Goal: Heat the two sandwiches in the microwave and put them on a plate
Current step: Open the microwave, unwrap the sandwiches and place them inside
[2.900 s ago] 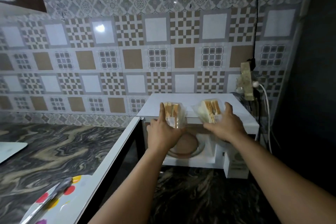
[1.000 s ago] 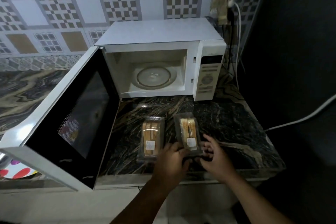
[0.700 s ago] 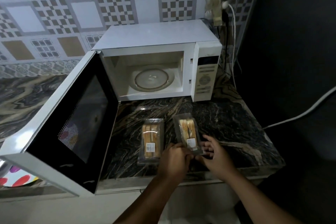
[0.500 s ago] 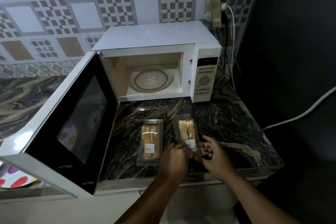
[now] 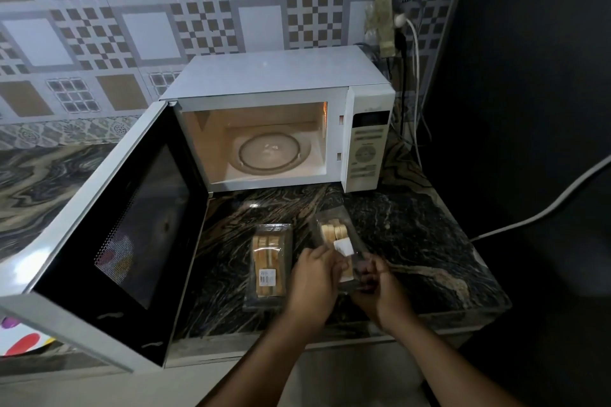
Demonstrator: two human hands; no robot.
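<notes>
white and spotted with coloured dots, a plate (image 5: 23, 340) peeks out at the far left edge, mostly hidden behind the open microwave door (image 5: 109, 235), whose dark window swings out toward the viewer. the microwave (image 5: 281, 76) sits against the patterned tile wall (image 5: 132, 10), its lit cavity holding only a glass turntable (image 5: 269, 153). on the dark marbled counter (image 5: 413, 235) in front of it lie 2 packaged sandwiches. the left sandwich pack (image 5: 269, 258) lies flat with a barcode label facing up, just beside the left hand (image 5: 312, 284). the right sandwich pack (image 5: 337, 241) is tilted, its near end lifted off the counter, and both hands grip that end: the left hand's fingers curl on its left side, the right hand (image 5: 380, 291) pinches its right side. a white cable (image 5: 545, 208) crosses the dark area at far right.
</notes>
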